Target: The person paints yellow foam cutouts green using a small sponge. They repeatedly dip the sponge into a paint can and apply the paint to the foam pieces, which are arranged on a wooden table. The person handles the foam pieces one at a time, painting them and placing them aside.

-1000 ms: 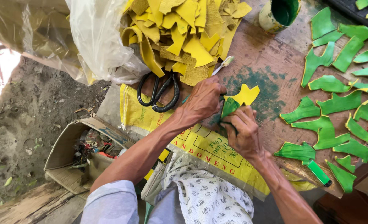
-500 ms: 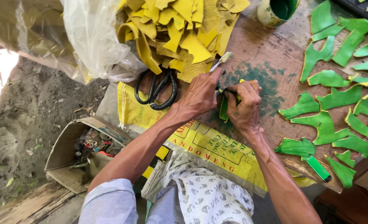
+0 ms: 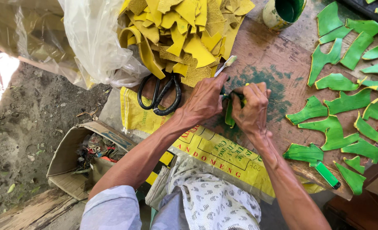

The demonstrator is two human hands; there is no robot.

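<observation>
My left hand grips a thin pale brush whose end sticks out above the knuckles. My right hand is closed on a small curved piece, painted green with a little yellow showing. Both hands meet over a green-stained patch of the brown board, and the brush's working end is hidden between them. A heap of yellow cut pieces lies just beyond the hands.
Black scissors lie left of my left hand. A tin of green paint stands at the far edge. Several green-painted pieces are spread out to the right, with a green lighter. A clear plastic bag, yellow sack and open cardboard box are nearby.
Both hands have shifted slightly away from me. The piece, which lay flatter with a yellow end showing, is now gripped between the hands and looks almost wholly green.
</observation>
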